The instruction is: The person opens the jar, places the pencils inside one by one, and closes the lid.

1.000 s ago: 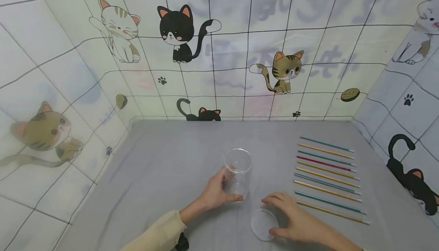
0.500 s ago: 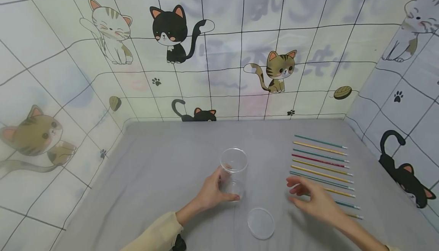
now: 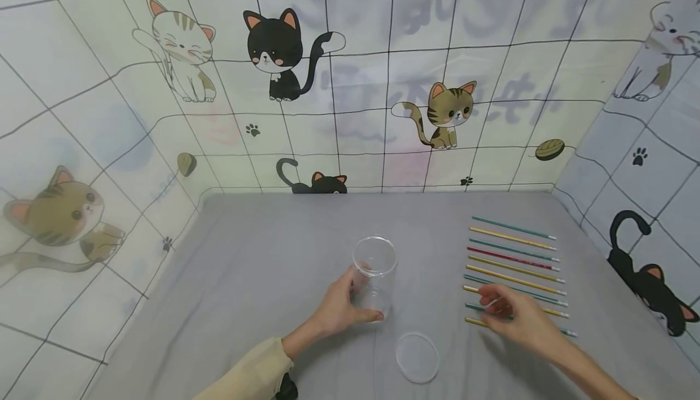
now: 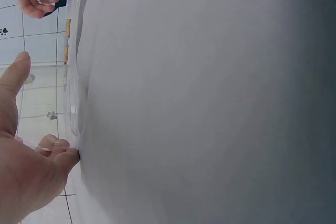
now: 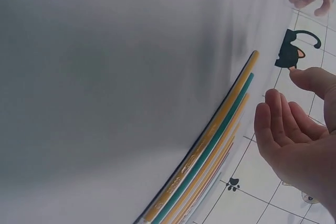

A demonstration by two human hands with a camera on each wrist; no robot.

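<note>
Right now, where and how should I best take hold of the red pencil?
Probably mid-shaft, from above, pinching across its length. The red pencil is slim and lies flat between a teal pencil on its far side and a gold pencil on its near side, so a sideways approach could disturb them.

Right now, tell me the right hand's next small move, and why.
Probably lower the right hand and pinch the front pencil: the hand hovers close by, holding nothing, while the left hand holds the cup upright, its lid off.
</note>
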